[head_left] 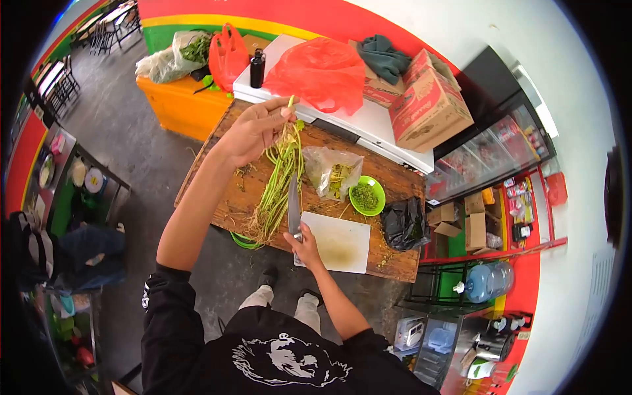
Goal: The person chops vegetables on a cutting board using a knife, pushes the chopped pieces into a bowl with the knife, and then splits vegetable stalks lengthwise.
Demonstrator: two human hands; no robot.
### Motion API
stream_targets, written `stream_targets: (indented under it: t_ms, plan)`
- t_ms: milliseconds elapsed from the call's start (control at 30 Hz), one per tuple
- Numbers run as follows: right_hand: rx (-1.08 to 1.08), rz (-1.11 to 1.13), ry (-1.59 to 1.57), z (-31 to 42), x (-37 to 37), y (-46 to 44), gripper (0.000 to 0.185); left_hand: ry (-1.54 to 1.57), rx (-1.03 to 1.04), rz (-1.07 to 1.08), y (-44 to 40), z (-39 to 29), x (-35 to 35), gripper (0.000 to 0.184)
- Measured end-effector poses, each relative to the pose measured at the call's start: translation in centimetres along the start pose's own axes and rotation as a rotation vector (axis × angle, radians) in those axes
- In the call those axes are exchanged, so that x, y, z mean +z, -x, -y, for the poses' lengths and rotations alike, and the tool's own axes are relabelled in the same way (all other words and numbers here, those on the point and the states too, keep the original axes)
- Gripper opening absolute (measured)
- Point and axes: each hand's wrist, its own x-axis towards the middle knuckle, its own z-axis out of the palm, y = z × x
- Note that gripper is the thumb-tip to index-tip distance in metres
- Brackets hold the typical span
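Note:
My left hand [257, 131] is raised over the wooden table, pinching a green stem [291, 101] between thumb and fingers. Just below it, a bundle of long green stems with roots [276, 187] lies along the tabletop. My right hand [305, 249] is closed round the handle of a knife [293, 207], its blade pointing away from me beside the stems. Under the right hand, a white cutting board [345, 243] shows a greenish stain. A clear plastic bag with greens [334, 172] and a lime-green bowl of small green pieces [367, 196] sit beyond the board.
A black plastic bag [403, 224] rests at the right end of the wooden table [388, 263]. Behind stands a white freezer [289, 49] bearing a red bag [319, 71], a black bottle [257, 68] and cardboard boxes [431, 105]. An orange counter [174, 108] is at left.

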Motion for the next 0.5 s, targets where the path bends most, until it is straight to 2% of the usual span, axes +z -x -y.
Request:
stream_targets:
  t_ms: [67, 133, 200, 233, 267, 333, 400, 467, 500]
  plan:
    - [0.035, 0.047, 0.033, -0.9, 0.9, -3.1, 0.059, 0.007, -0.007, 0.089, 1.7, 0.2, -0.5, 0.058]
    - [0.067, 0.083, 0.065, -1.4, 1.4, -4.8, 0.060, 0.004, 0.005, 0.067, 3.0, 0.7, -1.2, 0.065]
    - [0.236, 0.105, -0.004, -1.3, 1.8, -5.6, 0.054, -0.102, -0.018, 0.105, 4.6, 0.6, -1.7, 0.066]
    - [0.247, 0.154, -0.059, -0.8, 1.9, -5.5, 0.040, -0.107, -0.048, 0.038, 5.3, 0.5, -1.6, 0.068]
    - [0.252, 0.166, -0.050, -0.9, 1.8, -5.6, 0.040, -0.102, -0.041, 0.025, 5.9, 0.6, -2.0, 0.068]
    - [0.247, 0.196, -0.265, -1.5, 1.3, -5.7, 0.034, -0.136, -0.059, 0.106, 6.9, 1.1, -3.4, 0.058]
    - [0.202, 0.164, -0.258, -0.7, 0.3, -5.4, 0.028, -0.139, -0.044, 0.104, 7.7, 2.7, -5.3, 0.058]
    - [0.172, 0.091, -0.213, 1.6, -0.6, -5.0, 0.029, -0.522, -0.199, 0.130, 9.1, 4.7, -6.5, 0.056]
    - [0.166, 0.094, -0.198, 2.5, -1.8, -5.4, 0.029, -0.583, -0.208, 0.151, 9.9, 8.5, -8.9, 0.056]
